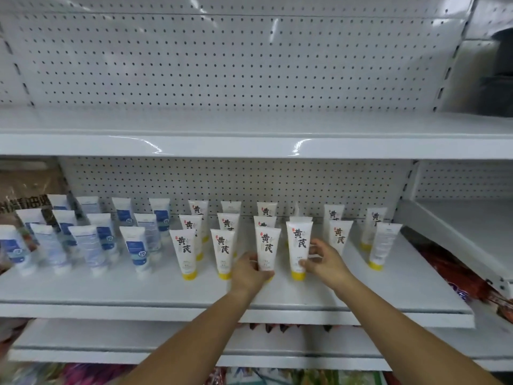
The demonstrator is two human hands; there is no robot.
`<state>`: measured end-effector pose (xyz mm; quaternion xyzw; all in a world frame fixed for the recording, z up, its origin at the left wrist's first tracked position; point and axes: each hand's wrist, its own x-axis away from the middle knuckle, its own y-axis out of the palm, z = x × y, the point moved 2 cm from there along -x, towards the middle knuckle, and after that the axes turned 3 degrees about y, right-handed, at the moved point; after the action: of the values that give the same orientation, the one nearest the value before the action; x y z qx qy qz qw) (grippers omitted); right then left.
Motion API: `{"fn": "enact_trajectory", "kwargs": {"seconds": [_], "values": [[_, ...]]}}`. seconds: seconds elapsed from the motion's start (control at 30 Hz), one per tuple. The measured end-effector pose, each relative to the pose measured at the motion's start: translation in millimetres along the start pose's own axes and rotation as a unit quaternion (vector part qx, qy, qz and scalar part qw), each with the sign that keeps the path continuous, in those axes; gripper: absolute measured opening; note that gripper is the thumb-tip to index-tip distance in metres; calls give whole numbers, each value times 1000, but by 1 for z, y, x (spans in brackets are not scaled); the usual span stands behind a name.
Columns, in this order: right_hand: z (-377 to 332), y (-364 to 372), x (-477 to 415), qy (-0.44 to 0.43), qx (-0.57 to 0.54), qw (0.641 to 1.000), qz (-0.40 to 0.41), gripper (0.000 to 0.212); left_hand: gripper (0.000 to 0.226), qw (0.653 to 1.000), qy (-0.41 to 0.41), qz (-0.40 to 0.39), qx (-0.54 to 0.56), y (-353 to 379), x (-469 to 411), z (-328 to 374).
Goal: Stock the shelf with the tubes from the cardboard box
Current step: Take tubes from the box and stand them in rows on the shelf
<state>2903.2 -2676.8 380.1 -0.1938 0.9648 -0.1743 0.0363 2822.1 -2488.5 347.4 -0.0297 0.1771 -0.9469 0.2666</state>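
On the white middle shelf (155,290) stand several white tubes with yellow caps in rows, cap down. My left hand (248,269) grips the lower part of one front-row tube (267,247). My right hand (323,259) holds the neighbouring front-row tube (299,245) from its right side. Both tubes stand upright on the shelf. To the left stand several white tubes with blue labels (136,250). The cardboard box is not in view.
An empty white shelf (249,145) with a pegboard back runs above. Another shelf section (472,232) lies to the right. Red packets (455,273) show at the right edge, and coloured packets (91,373) lie below the lower shelf. A brown bag (27,184) sits far left.
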Motion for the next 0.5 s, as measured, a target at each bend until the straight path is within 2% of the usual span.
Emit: {"fn": "enact_trajectory", "kwargs": {"seconds": [0.5], "values": [[18, 1, -9, 4, 4, 1000, -2, 46, 39, 999, -4, 44, -5, 13, -8, -14]]}}
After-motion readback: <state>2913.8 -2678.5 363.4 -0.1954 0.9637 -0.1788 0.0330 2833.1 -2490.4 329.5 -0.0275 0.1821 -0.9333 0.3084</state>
